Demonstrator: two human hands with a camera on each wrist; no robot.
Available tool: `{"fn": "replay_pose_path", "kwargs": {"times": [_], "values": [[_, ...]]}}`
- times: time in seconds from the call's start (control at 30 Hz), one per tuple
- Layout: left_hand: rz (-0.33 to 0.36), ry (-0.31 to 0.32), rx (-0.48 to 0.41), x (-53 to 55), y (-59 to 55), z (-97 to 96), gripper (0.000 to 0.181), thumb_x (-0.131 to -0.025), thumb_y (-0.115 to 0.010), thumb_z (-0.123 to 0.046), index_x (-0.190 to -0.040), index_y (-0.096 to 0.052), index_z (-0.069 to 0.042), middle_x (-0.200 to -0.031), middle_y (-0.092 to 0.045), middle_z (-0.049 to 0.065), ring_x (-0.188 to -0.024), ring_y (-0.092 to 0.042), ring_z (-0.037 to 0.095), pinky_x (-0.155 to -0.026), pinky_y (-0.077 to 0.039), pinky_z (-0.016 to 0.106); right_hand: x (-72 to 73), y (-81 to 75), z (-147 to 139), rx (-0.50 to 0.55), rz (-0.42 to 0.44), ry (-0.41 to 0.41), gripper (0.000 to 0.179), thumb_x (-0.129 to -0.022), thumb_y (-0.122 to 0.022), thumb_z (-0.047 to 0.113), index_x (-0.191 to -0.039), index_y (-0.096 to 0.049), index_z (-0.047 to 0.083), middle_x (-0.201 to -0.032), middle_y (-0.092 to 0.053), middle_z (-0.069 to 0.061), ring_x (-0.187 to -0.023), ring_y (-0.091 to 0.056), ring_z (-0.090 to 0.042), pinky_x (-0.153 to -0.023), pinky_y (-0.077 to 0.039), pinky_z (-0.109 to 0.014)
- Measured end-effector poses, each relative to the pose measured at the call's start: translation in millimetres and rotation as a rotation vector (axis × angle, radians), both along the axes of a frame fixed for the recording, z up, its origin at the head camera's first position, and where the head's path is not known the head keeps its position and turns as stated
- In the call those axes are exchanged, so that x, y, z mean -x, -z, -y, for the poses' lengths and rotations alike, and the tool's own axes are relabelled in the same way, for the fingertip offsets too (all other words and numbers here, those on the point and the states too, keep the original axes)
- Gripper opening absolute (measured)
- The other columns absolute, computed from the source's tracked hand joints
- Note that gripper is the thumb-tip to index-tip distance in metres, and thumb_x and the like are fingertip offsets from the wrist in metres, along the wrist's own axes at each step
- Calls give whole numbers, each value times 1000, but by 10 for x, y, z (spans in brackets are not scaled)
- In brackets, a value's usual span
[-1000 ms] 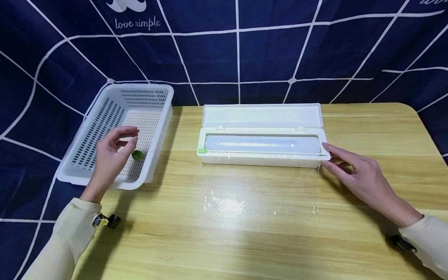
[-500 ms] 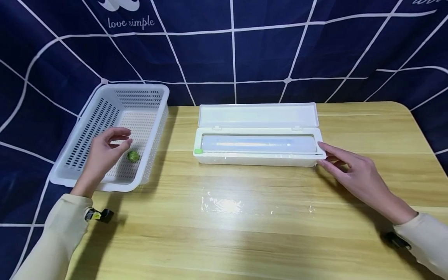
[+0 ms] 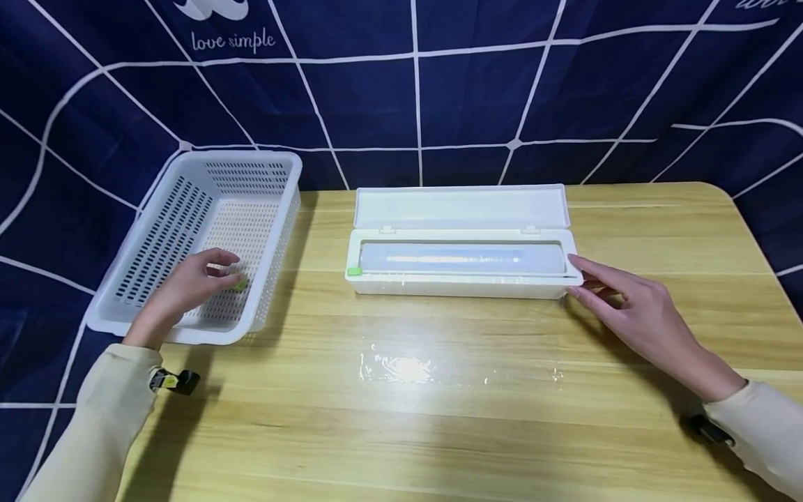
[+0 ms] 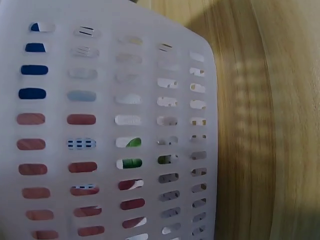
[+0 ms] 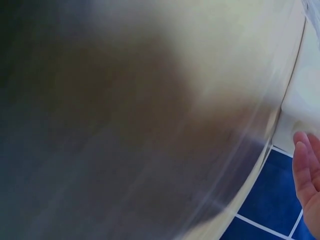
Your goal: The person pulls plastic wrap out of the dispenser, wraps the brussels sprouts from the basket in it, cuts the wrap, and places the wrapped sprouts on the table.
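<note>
My left hand (image 3: 191,282) reaches down into a white slotted plastic basket (image 3: 288,230). Its thumb and fingertips are apart, right at a small round green vegetable, perhaps a Brussels sprout (image 3: 240,283), which the thumb partly covers. Through the basket wall in the left wrist view, bits of the green vegetable (image 4: 132,163) show beside the fingers; contact is unclear. My right hand (image 3: 633,303) holds the right end of a white cling film dispenser (image 3: 461,286) between thumb and fingers. Its lid stands raised behind, and a film roll (image 3: 461,258) lies inside.
Clear film (image 3: 408,368) lies spread over the wooden table (image 3: 439,446) in front of the dispenser. A green slider (image 3: 354,271) sits at the dispenser's left end. Dark blue gridded cloth (image 3: 477,97) hangs behind the table.
My left hand has lowered further into the basket, onto the green vegetable, now partly hidden. The right hand stays on the dispenser. The head view has shifted slightly.
</note>
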State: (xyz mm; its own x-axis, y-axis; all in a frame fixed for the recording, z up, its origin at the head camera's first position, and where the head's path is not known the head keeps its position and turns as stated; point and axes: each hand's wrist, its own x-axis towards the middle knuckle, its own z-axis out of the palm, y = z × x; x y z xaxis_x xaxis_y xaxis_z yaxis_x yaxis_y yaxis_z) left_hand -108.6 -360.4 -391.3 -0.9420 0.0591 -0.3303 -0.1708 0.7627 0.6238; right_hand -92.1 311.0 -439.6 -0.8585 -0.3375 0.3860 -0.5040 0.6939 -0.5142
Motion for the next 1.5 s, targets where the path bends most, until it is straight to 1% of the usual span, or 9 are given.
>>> {"fn": "replay_pose_path", "kwargs": {"times": [0.13, 0.33, 0.53, 0.63, 0.8, 0.9, 1.07, 1.27, 1.5], "values": [[48, 33, 10, -8, -1, 30, 53, -108, -71, -19, -143, -51, 15, -140, -54, 38, -128, -56, 54, -93, -54, 41, 22, 1, 19, -2, -4, -12, 77, -81, -91, -12, -150, -69, 14, -102, -79, 0, -90, -61, 11, -80, -47, -4], [38, 90, 56, 26, 16, 20, 47, -107, -72, -18, -140, -56, 13, -128, -59, 32, -116, -60, 46, -85, -53, 37, 26, -7, 11, -7, -8, -11, 77, -81, -91, -11, -150, -68, 14, -101, -79, 0, -89, -60, 11, -81, -47, -4], [21, 116, 156, 51, 31, -13, 37, -105, -73, -15, -130, -64, 11, -116, -66, 26, -106, -63, 42, -86, -54, 54, 21, -29, -2, -11, -15, -2, 78, -81, -91, -11, -150, -68, 14, -101, -78, 1, -88, -59, 11, -80, -46, -4], [15, 107, 195, 45, 33, -16, 40, -105, -74, -18, -127, -66, 14, -114, -70, 27, -104, -66, 42, -90, -55, 60, 14, -29, -5, -10, -13, -7, 77, -80, -91, -11, -149, -69, 14, -100, -78, 1, -88, -60, 10, -80, -47, -4], [10, 61, 211, 28, 23, -31, 49, -104, -76, -25, -128, -65, 16, -116, -70, 29, -105, -66, 43, -90, -55, 60, 4, -14, -16, -8, -10, -7, 76, -81, -91, -11, -150, -69, 14, -102, -79, 1, -90, -60, 11, -82, -47, -4], [-27, 42, 204, 16, 7, -58, 47, -104, -76, -25, -128, -65, 14, -114, -69, 27, -105, -65, 42, -88, -55, 56, 6, -16, -24, -10, -12, 0, 77, -81, -91, -11, -150, -68, 16, -104, -80, -1, -93, -60, 14, -84, -46, -3], [-120, 22, 177, -10, -20, -103, 39, -104, -75, -22, -124, -65, 9, -107, -70, 22, -97, -66, 37, -76, -54, 43, 11, -28, -29, -1, -5, 5, 77, -81, -90, -11, -150, -69, 17, -104, -80, -2, -96, -61, 16, -84, -47, -3], [-262, -12, 148, -38, -30, -94, 37, -102, -76, -18, -126, -67, 9, -104, -71, 22, -93, -66, 33, -69, -50, 29, 13, -37, -32, 18, 4, 14, 76, -82, -90, -11, -149, -70, 17, -103, -80, -3, -95, -62, 16, -83, -48, -3], [-357, -85, 87, -99, -56, -76, 36, -101, -76, -17, -129, -69, 5, -109, -71, 22, -87, -64, 14, -65, -51, 15, -5, -28, -26, 32, 15, 14, 74, -82, -91, -10, -147, -71, 18, -115, -80, -6, -86, -62, 11, -72, -48, -5]]}}
